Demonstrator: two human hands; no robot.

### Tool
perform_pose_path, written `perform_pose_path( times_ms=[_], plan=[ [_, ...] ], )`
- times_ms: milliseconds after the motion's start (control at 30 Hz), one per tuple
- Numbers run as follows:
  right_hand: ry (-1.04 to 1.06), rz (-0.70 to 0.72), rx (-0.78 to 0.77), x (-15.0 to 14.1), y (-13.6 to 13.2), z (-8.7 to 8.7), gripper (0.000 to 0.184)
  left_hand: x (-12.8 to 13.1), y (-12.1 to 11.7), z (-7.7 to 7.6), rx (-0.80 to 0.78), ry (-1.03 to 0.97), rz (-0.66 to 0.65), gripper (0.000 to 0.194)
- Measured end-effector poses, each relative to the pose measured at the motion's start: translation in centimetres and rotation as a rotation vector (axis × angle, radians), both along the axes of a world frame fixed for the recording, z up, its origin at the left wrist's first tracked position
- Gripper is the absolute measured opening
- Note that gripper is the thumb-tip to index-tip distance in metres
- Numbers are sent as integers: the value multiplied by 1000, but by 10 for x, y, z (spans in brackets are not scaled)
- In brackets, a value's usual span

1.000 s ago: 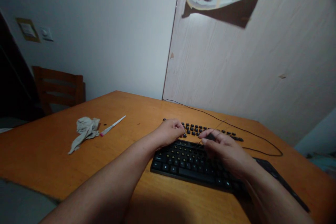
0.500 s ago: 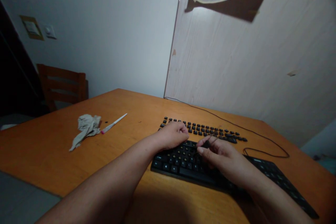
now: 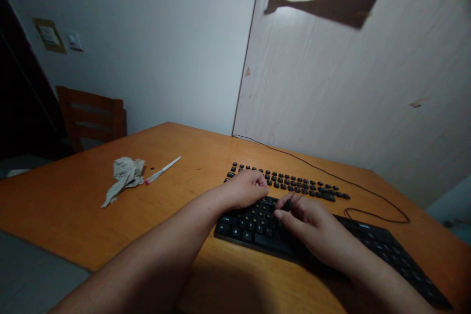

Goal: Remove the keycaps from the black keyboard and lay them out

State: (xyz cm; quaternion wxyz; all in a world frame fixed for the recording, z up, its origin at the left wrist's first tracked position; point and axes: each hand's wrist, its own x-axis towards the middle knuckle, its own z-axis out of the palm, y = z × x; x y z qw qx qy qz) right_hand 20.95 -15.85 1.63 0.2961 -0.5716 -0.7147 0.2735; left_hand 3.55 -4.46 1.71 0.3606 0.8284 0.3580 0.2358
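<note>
A black keyboard point(image 3: 265, 241) lies on the table, with bare yellowish key posts in its upper left area and keycaps on its lower rows. My left hand point(image 3: 247, 189) rests over its upper left edge, fingers curled together; whatever they hold, if anything, is hidden. Over the middle of the keyboard, my right hand point(image 3: 307, 217) pinches a dark keycap puller point(image 3: 288, 204) with thin wires, mostly covered by the fingers. Behind both hands, loose black keycaps point(image 3: 292, 181) lie in rows on the wood, some of them blocked from sight by my left hand.
A crumpled grey cloth point(image 3: 127, 175) and a white brush point(image 3: 164, 170) with a pink end lie left on the wooden table point(image 3: 184, 144). One small dark piece point(image 3: 152, 168) is between them. A black cable point(image 3: 312, 167) curves behind the keycaps. A chair point(image 3: 93, 115) stands beyond.
My right hand has drawn back toward me and slightly left, with the keycap puller lower over the keyboard. My left hand has shifted slightly right. The whole view has tilted a little.
</note>
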Motion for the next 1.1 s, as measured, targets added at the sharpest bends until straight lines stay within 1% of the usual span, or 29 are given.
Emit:
perform_pose_path(
  times_ms=[133,267,400,500,667,833,1100],
  plan=[
    [-86,5,22,-5,-1,2,15,0,1,-1,5,6,-12,14],
    [-103,8,32,-5,0,-1,15,0,0,-1,3,22,-40,15],
    [-38,21,-13,-2,3,-4,19,-1,-5,0,-18,86,-97,14],
    [15,0,-7,0,5,-6,23,-2,-9,0,-36,176,-159,13],
    [123,-13,-7,0,6,-9,27,-3,-13,2,-74,266,-216,15],
    [191,-9,-24,-1,9,-10,32,-5,-16,4,-29,315,-247,15],
    [289,-11,-83,3,14,-15,34,-5,-16,5,1,344,-296,9]
  ],
)
